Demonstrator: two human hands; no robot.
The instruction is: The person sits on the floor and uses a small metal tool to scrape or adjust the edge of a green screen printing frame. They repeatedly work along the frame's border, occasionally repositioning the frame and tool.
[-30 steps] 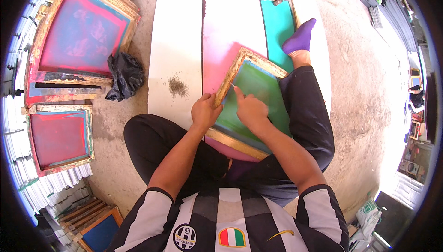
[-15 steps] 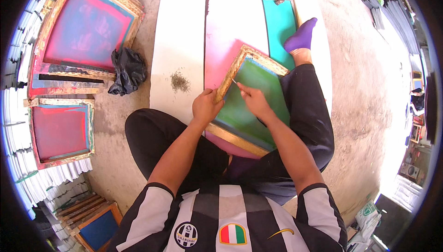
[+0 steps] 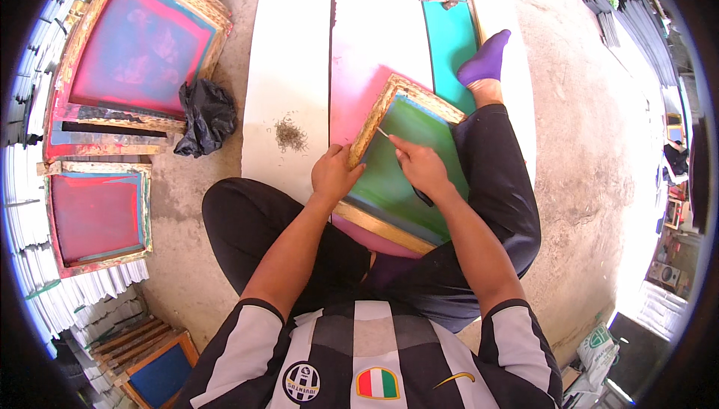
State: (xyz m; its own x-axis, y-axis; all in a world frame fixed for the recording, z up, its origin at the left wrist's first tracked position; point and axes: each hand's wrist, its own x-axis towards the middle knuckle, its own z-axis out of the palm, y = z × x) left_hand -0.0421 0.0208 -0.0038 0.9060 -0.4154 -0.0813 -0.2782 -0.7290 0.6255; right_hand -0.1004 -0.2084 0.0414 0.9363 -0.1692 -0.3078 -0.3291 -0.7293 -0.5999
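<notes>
Shifted slightly rightward, right hand (image 3: 423,168) pinches thin pale stick-like tool (image 3: 383,132) at inner left edge of rectangular green-meshed wooden frame (image 3: 393,188) between legs (image 3: 498,184), left hand's (image 3: 334,174) fingers pinching its rail, best braced firmly, tool pressure light.

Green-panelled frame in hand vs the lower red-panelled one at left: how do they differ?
Colour: the green-panelled frame is mostly green inside; the red-panelled frame is dull red.
Handling: the left hand grips the green one's rim while the right hand holds a thin tool by its inner edge; no hand touches the red one.
Angle: the green one sits clearly slanted in view, the red one nearly square.
Shared: four-sided wooden rims.
</notes>
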